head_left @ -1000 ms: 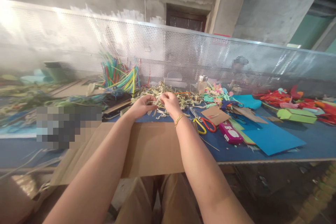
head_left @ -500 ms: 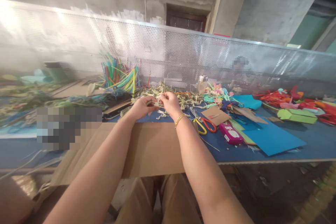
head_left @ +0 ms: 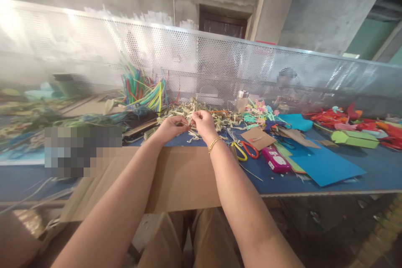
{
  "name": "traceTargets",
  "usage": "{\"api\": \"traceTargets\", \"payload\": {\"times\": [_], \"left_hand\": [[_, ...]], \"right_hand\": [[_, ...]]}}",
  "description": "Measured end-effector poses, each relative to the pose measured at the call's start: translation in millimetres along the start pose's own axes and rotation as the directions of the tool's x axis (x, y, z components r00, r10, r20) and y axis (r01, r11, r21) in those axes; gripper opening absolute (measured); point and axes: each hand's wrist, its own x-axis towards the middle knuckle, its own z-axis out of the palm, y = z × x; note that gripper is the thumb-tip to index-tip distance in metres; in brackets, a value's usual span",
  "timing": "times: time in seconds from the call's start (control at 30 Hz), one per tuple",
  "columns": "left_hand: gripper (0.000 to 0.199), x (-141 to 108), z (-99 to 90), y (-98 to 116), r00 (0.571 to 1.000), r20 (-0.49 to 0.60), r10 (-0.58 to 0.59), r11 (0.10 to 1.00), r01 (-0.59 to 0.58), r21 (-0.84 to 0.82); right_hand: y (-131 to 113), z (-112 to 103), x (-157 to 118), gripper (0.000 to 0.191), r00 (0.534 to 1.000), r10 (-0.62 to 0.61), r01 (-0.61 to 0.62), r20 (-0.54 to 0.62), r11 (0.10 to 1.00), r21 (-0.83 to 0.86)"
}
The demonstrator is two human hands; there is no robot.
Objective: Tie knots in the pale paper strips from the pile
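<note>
Both hands meet in front of a heap of pale green and cream strips (head_left: 216, 122) on the blue table. My left hand (head_left: 172, 128) is closed in a pinch, thumb and forefinger close to the right fingertips. My right hand (head_left: 202, 121), with a gold bracelet at its wrist, pinches a thin pale strip (head_left: 190, 119) from above. Whether the strip is knotted is too small to tell. Below the forearms a brown cardboard sheet (head_left: 185, 176) lies over the table's front edge.
Scissors with yellow and orange handles (head_left: 240, 150), a purple box (head_left: 276, 159) and blue sheets (head_left: 326, 161) lie to the right. A bundle of coloured pipe cleaners (head_left: 141, 88) stands at the back left. A perforated metal screen (head_left: 220, 58) runs behind the table.
The left fingers have shifted slightly, closing toward the right fingertips. The strip between the hands now stands more upright. Both arms stay nearly in place.
</note>
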Motion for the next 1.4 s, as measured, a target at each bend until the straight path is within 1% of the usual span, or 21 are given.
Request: {"api": "traceTargets", "payload": {"times": [0.17, 0.33, 0.43, 0.5, 0.53, 0.6, 0.63, 0.7, 0.8, 0.9, 1.03, 1.13, 1.23, 1.4], "left_hand": [[0.029, 0.9, 1.4, -2.1, 0.999, 0.012, -0.031, 0.999, 0.032, -0.027], [0.035, 4.6, 2.8, -7.6, 0.998, -0.057, -0.011, 0.995, 0.006, -0.102], [0.04, 5.8, 1.6, -7.8, 0.988, -0.148, -0.045, 0.982, 0.017, -0.187], [0.044, 6.1, -0.1, -7.6, 0.975, -0.213, -0.06, 0.971, 0.007, -0.239], [0.046, 6.0, -1.0, -7.6, 0.971, -0.229, -0.062, 0.965, 0.0, -0.262], [0.048, 5.8, -2.5, -7.7, 0.971, -0.233, -0.06, 0.956, -0.011, -0.294], [0.049, 5.6, -3.0, -7.7, 0.973, -0.224, -0.059, 0.953, -0.012, -0.302], [0.047, 5.1, -3.1, -7.5, 0.977, -0.206, -0.064, 0.95, -0.004, -0.313], [0.042, 4.9, -2.3, -7.4, 0.979, -0.192, -0.065, 0.944, -0.002, -0.331], [0.042, 5.3, -2.4, -8.2, 0.975, -0.216, -0.054, 0.941, -0.022, -0.336], [0.042, 5.4, -4.3, -9.0, 0.963, -0.261, -0.062, 0.941, -0.031, -0.337], [0.042, 4.9, -5.9, -8.3, 0.956, -0.283, -0.071, 0.943, -0.028, -0.333], [0.042, 4.9, -7.7, -8.2, 0.947, -0.312, -0.077, 0.953, -0.022, -0.302], [0.048, 5.3, -9.3, -10.3, 0.951, -0.3, -0.069, 0.964, -0.015, -0.267]], "right_hand": [[3.7, 3.2, 1.9, 0.007, 0.997, -0.015, 0.018, -0.07, 0.999, 0.036], [0.8, -1.1, 3.3, 0.015, 0.996, -0.013, 0.02, -0.087, 0.996, 0.082], [-2.2, -6.0, 2.5, 0.028, 0.992, -0.044, 0.04, -0.121, 0.998, -0.04], [-4.1, -8.3, 0.4, 0.034, 0.994, -0.044, 0.031, -0.104, 0.991, -0.13], [-5.0, -9.0, -1.0, 0.034, 0.997, -0.035, 0.024, -0.066, 0.987, -0.159], [-6.3, -9.7, -3.5, 0.026, 1.0, -0.024, 0.027, 0.016, 0.982, -0.189], [-6.7, -9.8, -4.3, 0.022, 0.999, -0.029, 0.037, 0.042, 0.98, -0.196], [-6.9, -9.6, -4.9, 0.016, 0.997, -0.052, 0.062, 0.057, 0.979, -0.194], [-6.2, -8.8, -4.7, 0.018, 0.993, -0.086, 0.1, 0.084, 0.977, -0.187], [-5.4, -7.5, -4.9, 0.023, 0.984, -0.092, 0.119, 0.153, 0.976, -0.18], [-3.3, -7.3, -3.6, 0.015, 0.967, -0.089, 0.12, 0.24, 0.986, -0.119], [-0.3, -10.3, 0.1, 0.01, 0.97, -0.074, 0.114, 0.231, 0.98, -0.165], [1.9, -14.0, 3.1, 0.008, 0.976, -0.087, 0.13, 0.199, 0.968, -0.215], [-0.4, -14.5, 1.4, 0.007, 0.982, -0.108, 0.147, 0.158, 0.953, -0.263]]}}
